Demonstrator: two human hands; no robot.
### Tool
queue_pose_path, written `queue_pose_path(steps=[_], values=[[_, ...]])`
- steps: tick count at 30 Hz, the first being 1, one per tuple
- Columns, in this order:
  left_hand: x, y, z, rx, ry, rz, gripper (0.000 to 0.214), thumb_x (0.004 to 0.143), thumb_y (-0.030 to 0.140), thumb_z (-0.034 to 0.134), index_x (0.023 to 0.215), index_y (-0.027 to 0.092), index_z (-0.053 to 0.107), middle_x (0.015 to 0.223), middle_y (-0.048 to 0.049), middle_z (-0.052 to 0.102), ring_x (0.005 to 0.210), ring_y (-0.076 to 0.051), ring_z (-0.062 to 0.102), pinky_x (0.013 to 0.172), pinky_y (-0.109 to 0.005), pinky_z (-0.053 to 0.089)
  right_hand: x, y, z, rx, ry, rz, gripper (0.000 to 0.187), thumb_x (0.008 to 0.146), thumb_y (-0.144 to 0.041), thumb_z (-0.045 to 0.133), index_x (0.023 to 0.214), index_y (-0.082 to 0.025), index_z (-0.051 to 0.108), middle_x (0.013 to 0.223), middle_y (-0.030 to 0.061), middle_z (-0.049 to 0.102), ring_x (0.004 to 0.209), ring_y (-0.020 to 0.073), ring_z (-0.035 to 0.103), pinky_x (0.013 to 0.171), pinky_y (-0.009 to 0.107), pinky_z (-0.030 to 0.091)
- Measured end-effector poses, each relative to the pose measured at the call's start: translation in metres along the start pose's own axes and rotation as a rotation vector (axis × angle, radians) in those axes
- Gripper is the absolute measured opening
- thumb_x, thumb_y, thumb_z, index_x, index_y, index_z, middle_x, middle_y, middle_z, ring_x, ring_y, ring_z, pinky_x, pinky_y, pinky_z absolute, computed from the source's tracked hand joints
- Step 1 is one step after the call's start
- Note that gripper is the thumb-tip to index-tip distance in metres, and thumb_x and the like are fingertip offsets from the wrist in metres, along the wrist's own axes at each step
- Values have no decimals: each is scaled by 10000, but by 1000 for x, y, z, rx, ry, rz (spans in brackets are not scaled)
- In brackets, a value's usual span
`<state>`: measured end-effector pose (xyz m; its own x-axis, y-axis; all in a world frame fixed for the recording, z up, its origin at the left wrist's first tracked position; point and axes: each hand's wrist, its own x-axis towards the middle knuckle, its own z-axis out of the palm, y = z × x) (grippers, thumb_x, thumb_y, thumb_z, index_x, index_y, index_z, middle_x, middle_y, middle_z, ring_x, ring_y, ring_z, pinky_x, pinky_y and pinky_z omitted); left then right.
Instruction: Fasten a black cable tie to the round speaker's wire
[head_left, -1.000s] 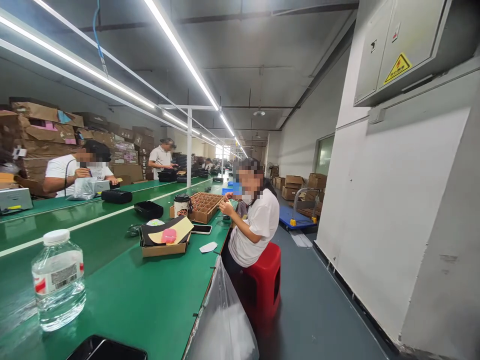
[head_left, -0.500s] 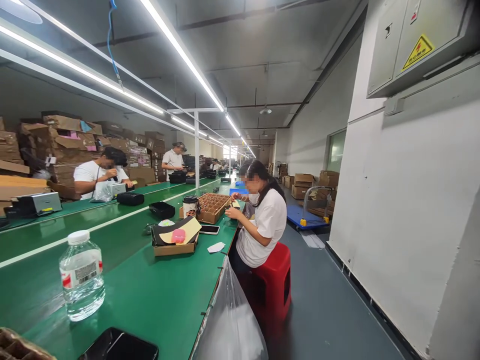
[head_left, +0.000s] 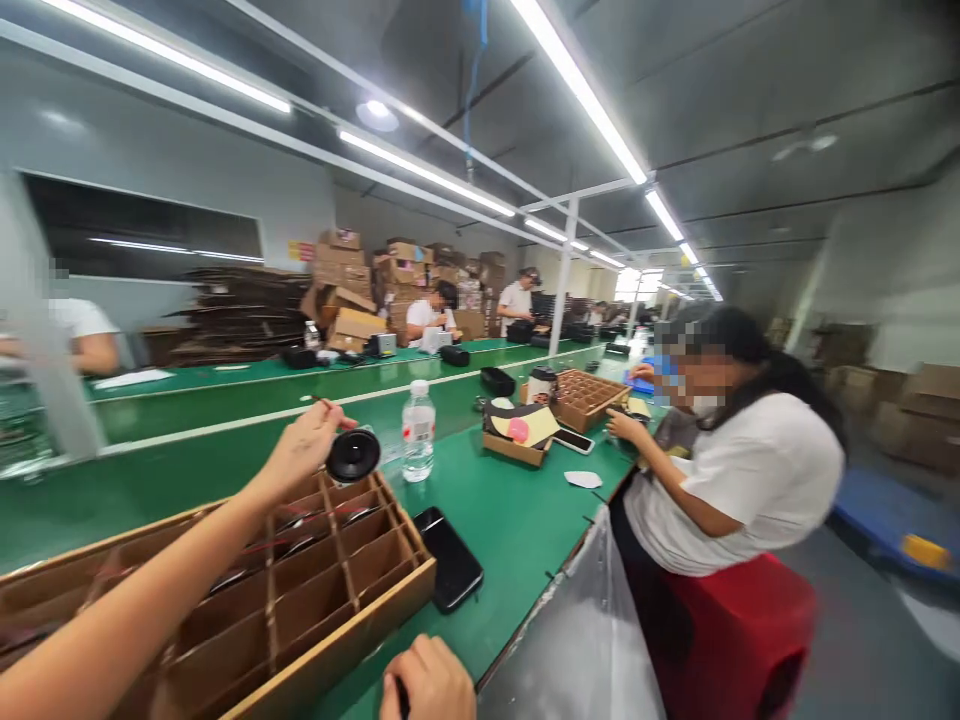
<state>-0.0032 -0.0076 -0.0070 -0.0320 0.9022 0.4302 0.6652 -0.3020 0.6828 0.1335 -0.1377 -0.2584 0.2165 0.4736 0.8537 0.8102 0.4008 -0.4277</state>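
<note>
My left hand (head_left: pixel 309 440) reaches over the divided cardboard box, its fingers closed on a small round black speaker (head_left: pixel 353 456). The speaker's round face is turned toward me. Below it, the cardboard box (head_left: pixel 409 590) has many compartments; several hold dark parts with thin red wires, others look bare. At the bottom edge, my right hand (head_left: pixel 433 682) is curled near the box's front corner. A bit of something dark shows at its fingers, but what it is I cannot make out.
A black phone (head_left: pixel 448 560) lies right of the box, with a water bottle (head_left: pixel 418 435) behind it. A plastic bag (head_left: pixel 581 640) hangs at the table edge. To the right, a co-worker (head_left: pixel 750 450) sits on a red stool (head_left: pixel 757 610) near another divided box (head_left: pixel 589 405).
My view has swung left and down, bringing the divided box and both my hands into sight. My left hand now holds the speaker; neither hand showed before.
</note>
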Motion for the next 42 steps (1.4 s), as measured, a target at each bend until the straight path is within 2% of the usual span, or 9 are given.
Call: queue_pose_path(steps=[5,11,17,20,25,28,34,39,42], values=[[-84,-7,11,-27,-74,-92,368,960,380,309,787,130,518,728,-13,546,675,-109,514,683,-259,419,13,-2,-43,238,-172,-47,231,872,-130,401,718,-179,566,637,13,562,586,148,543,542,244,404],[-207,-23,38,30,-227,-227,426,921,417,243,725,149,509,684,-29,580,635,-115,537,639,-256,432,18,4,-70,550,27,166,164,882,-121,503,793,-149,638,675,5,603,592,113,584,557,194,460],[-235,-29,71,263,-209,-282,297,936,245,338,860,122,598,868,-67,641,801,-146,606,766,-315,476,8,-33,-88,697,1,143,168,877,-94,487,859,-182,630,677,4,574,592,115,530,513,199,426],[-243,-27,44,368,-132,-267,306,930,316,357,976,182,628,1011,-62,646,930,-205,620,805,-357,484,5,-60,-94,802,-52,19,203,847,-56,469,900,-179,622,664,10,563,590,121,512,523,216,417],[-306,-69,-56,571,72,-317,471,903,543,313,912,201,637,900,-47,661,805,-215,642,676,-321,486,0,-106,-91,913,-234,54,171,895,-131,444,917,-189,603,665,10,554,591,124,503,542,235,402],[-357,-112,-89,1022,53,55,511,968,368,184,972,199,665,1024,-49,668,937,-171,631,781,-278,493,-4,-139,-69,872,-584,-189,172,912,-194,428,913,-188,600,723,25,589,632,151,547,547,262,426],[-408,-143,-60,1217,88,220,481,940,323,254,1035,108,673,1187,-174,604,1111,-260,562,886,-387,432,-17,-196,-14,418,-1221,-624,118,892,-193,505,920,-182,618,859,51,608,798,215,602,588,303,497],[-411,-131,-56,1079,36,-33,528,896,498,356,1214,152,597,1259,-150,564,1287,-247,433,1064,-366,361,-26,-190,-21,447,-1192,-615,188,945,-237,465,1047,-171,608,1087,74,620,970,228,571,790,387,531],[-409,-128,-56,1023,29,-35,549,885,509,367,1245,150,576,1274,-148,554,1311,-251,408,1100,-377,336,-31,-174,-37,476,-1108,-626,396,1001,-350,362,1302,-124,482,1362,90,508,1232,237,463,1024,453,429]])
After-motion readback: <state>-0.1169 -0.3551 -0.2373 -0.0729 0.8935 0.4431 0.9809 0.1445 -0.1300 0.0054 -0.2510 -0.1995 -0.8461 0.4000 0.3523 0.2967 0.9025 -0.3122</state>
